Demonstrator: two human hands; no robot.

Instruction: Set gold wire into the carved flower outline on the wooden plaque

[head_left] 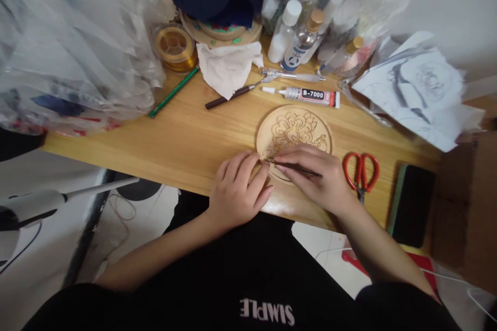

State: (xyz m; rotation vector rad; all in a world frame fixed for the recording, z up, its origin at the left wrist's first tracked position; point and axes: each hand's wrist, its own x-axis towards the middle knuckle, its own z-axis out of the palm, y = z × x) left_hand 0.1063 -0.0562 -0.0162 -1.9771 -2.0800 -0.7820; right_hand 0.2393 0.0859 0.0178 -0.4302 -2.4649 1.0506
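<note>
A round wooden disc [267, 126], with a flower outlined in gold-coloured lines, lies near the front edge of the table. My right hand [320, 176] reaches over its lower right side, pinching slim dark tweezers [297, 167]. Their tip meets a small golden piece [267, 159], too small to make out fully, at the disc's lower left rim. My left hand [240, 189] rests at that rim with its fingers stretched out and thumb apart, fingertips close to the tweezers' tip. Part of the disc is hidden under my right hand.
Behind the disc lie a B-7000 glue tube [312, 95], a pen [297, 76] and a dark-handled tool [229, 97]. Red-handled scissors [361, 170] and a phone [413, 204] are on the right. Bottles [297, 46], a gold wire spool [176, 47] and a plastic bag [77, 46] stand farther back.
</note>
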